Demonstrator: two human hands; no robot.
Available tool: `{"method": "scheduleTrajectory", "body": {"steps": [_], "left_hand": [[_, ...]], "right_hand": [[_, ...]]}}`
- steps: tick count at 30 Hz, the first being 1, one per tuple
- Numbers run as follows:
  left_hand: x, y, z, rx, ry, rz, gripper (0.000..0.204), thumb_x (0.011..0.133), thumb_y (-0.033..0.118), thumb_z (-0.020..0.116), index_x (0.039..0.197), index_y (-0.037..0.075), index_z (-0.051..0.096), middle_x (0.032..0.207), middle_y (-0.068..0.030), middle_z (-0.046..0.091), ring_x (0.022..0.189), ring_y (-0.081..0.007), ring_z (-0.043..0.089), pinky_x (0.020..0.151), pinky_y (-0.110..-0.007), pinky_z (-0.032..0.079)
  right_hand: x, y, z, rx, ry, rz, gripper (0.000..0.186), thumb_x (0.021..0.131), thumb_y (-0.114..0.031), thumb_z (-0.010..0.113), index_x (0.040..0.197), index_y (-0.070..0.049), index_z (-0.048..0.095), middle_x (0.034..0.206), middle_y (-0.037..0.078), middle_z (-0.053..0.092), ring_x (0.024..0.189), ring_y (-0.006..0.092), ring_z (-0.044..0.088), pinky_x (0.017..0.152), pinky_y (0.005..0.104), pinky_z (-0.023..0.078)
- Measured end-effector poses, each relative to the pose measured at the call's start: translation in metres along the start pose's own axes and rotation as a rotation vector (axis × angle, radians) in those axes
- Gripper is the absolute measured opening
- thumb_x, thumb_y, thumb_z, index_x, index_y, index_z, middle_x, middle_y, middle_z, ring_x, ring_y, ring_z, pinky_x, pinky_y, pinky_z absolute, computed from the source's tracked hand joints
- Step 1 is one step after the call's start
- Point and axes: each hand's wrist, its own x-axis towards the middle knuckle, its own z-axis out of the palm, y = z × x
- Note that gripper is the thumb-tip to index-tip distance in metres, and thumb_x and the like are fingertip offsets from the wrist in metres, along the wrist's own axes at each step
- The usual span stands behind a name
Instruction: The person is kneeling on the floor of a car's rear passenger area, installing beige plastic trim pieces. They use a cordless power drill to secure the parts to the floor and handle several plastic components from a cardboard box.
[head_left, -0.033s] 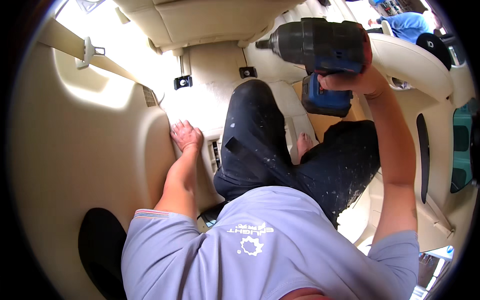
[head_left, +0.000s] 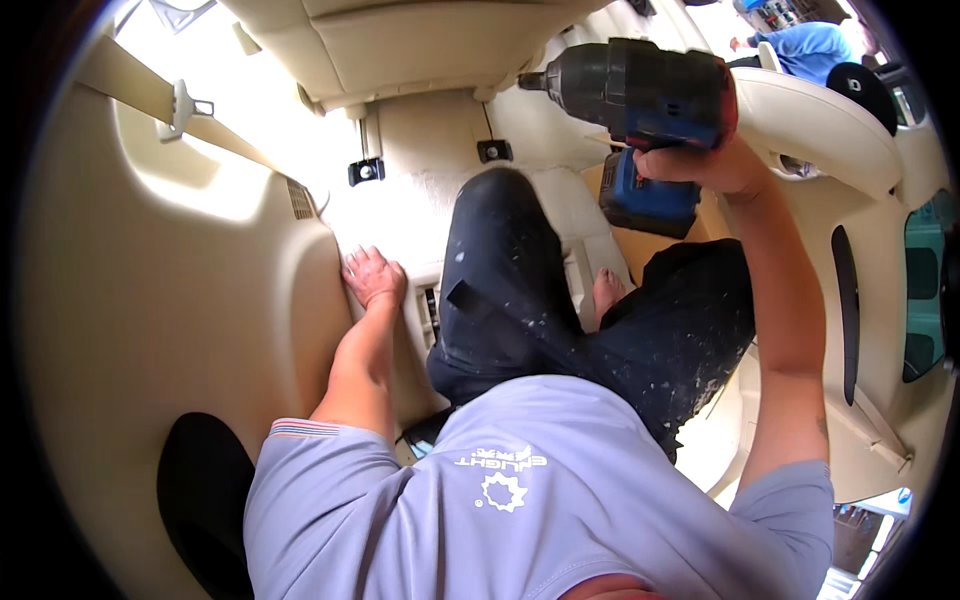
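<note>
My right hand (head_left: 695, 168) is wrapped round the handle of a cordless impact wrench (head_left: 640, 92) with a black and dark blue body. Its square drive end points left, toward the beige seat, and no socket shows on it. Below my grip hangs the tool's blue battery pack (head_left: 650, 200). The wrench is held up above the floor. My left hand (head_left: 373, 276) lies flat, fingers spread, on the pale floor (head_left: 385, 215) against the beige side panel (head_left: 250, 270). It holds nothing.
Ahead is a beige seat (head_left: 410, 50). Two black floor brackets (head_left: 366, 172) with bolts sit behind it. A seat belt buckle tongue (head_left: 180, 110) hangs at the left. Brown cardboard (head_left: 645, 248) lies under the wrench. Another person in blue (head_left: 810, 50) is at far right.
The wrench and my right hand have shifted very slightly left in the picture. My left hand stays on the floor.
</note>
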Motion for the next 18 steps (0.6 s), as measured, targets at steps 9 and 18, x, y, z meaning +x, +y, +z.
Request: {"method": "scheduleTrajectory", "body": {"steps": [9, 18], "left_hand": [[-0.010, 0.003, -0.006, 0.003, -0.089, 0.004, 0.048, 0.086, 0.031, 0.059, 0.126, 0.005, 0.058, 0.149, -0.0178, 0.046, 0.139, -0.0358, 0.039, 0.114, -0.053, 0.029], [-0.007, -0.004, 0.017, 0.106, 0.082, 0.041, 0.046, 0.082, 0.032, 0.064, 0.121, 0.006, 0.060, 0.139, -0.0135, 0.055, 0.132, -0.0314, 0.046, 0.106, -0.049, 0.037]], "right_hand": [[-0.075, 0.008, -0.001, 0.410, 0.432, 0.171, 0.025, 0.074, -0.005, 0.073, 0.096, 0.003, 0.066, 0.081, 0.009, 0.067, 0.070, 0.0206, 0.067, 0.069, 0.0336, 0.055], [-0.225, 0.024, -0.023, 0.905, 0.732, 0.000, 0.049, 0.073, -0.007, 0.063, 0.121, 0.005, 0.057, 0.096, 0.014, 0.063, 0.081, 0.0230, 0.062, 0.062, 0.0325, 0.052]]}}
